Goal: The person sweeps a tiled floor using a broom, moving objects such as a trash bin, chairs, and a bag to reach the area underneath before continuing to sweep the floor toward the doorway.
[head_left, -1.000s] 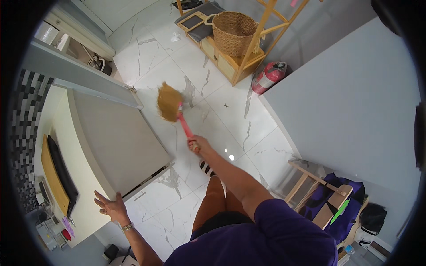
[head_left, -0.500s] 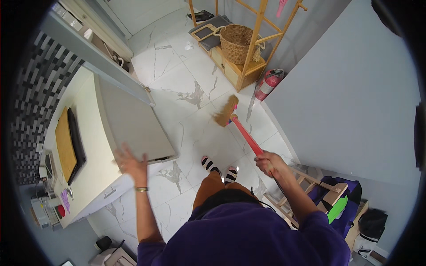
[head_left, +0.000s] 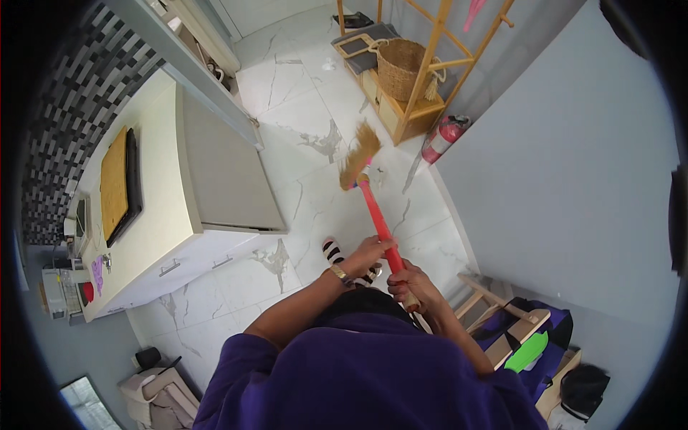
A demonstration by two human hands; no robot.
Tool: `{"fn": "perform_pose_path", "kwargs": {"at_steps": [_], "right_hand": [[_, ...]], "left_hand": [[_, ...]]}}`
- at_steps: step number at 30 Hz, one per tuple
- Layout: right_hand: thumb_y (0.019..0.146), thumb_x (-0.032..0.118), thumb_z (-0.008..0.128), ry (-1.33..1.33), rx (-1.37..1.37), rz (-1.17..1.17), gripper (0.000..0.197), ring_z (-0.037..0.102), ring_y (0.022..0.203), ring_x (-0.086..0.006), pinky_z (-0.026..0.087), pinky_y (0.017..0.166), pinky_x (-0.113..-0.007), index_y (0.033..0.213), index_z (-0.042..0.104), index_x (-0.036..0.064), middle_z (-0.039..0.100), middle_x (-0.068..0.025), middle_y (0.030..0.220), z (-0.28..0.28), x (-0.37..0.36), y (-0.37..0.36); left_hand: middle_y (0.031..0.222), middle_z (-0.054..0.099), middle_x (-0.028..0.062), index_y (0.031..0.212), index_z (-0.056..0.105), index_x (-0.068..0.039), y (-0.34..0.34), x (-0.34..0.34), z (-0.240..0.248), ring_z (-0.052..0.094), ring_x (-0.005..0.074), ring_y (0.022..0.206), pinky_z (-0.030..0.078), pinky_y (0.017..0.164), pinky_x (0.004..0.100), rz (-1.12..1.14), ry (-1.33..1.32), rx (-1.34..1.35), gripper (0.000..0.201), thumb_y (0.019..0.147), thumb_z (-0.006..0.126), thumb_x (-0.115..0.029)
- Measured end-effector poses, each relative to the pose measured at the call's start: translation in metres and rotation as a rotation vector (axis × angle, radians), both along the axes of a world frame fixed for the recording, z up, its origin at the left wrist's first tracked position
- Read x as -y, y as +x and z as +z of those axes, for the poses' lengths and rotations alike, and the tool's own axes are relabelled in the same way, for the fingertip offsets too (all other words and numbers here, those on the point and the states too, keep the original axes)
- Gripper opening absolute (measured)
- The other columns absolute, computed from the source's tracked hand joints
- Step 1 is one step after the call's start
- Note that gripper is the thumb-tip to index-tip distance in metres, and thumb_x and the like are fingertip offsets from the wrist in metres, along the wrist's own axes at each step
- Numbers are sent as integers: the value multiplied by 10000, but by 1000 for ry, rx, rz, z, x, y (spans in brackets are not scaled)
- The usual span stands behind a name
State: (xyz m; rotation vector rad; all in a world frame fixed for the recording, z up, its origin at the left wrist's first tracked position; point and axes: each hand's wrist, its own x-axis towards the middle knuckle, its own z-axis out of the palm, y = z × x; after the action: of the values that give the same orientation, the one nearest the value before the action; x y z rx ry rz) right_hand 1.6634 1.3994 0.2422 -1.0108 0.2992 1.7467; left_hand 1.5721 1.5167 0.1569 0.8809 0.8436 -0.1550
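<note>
A soft broom (head_left: 378, 219) with a red-pink handle slants across the middle of the view, its tan bristles (head_left: 362, 153) fanned over the white marbled floor. My right hand (head_left: 417, 285) is wrapped round the handle close to its near end. Farther up the handle, my left hand (head_left: 369, 256) grips it too, partly hiding my sandals. A few dark specks of debris (head_left: 380, 170) lie on the floor just right of the bristles.
A white counter (head_left: 161, 215) with a laptop (head_left: 125, 190) stands at left. A red fire extinguisher (head_left: 445, 137) is by the right wall, beside a wooden rack holding a woven basket (head_left: 401, 68). A folded wooden frame (head_left: 516, 337) leans at lower right.
My left hand has come off the counter side and taken hold of the broom handle. The broom has swung left and its bristles have turned more upright in view.
</note>
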Motion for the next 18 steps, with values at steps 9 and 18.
{"fn": "perform_pose_path", "kwargs": {"at_steps": [9, 18], "right_hand": [[703, 11, 512, -16, 226, 393, 188, 422, 426, -100, 370, 368, -235, 885, 466, 6, 433, -31, 561, -135, -74, -38], [725, 98, 511, -135, 652, 755, 161, 415, 383, -142, 322, 346, -284, 587, 459, 32, 419, -41, 479, -179, -86, 28]], "left_hand": [[1158, 499, 123, 1264, 302, -23, -134, -25, -43, 504, 253, 959, 381, 842, 403, 312, -19, -333, 573, 832, 479, -354], [1087, 544, 102, 1219, 371, -25, -175, -67, -30, 535, 230, 921, 420, 777, 350, 451, 8, -332, 509, 818, 513, -304]]}}
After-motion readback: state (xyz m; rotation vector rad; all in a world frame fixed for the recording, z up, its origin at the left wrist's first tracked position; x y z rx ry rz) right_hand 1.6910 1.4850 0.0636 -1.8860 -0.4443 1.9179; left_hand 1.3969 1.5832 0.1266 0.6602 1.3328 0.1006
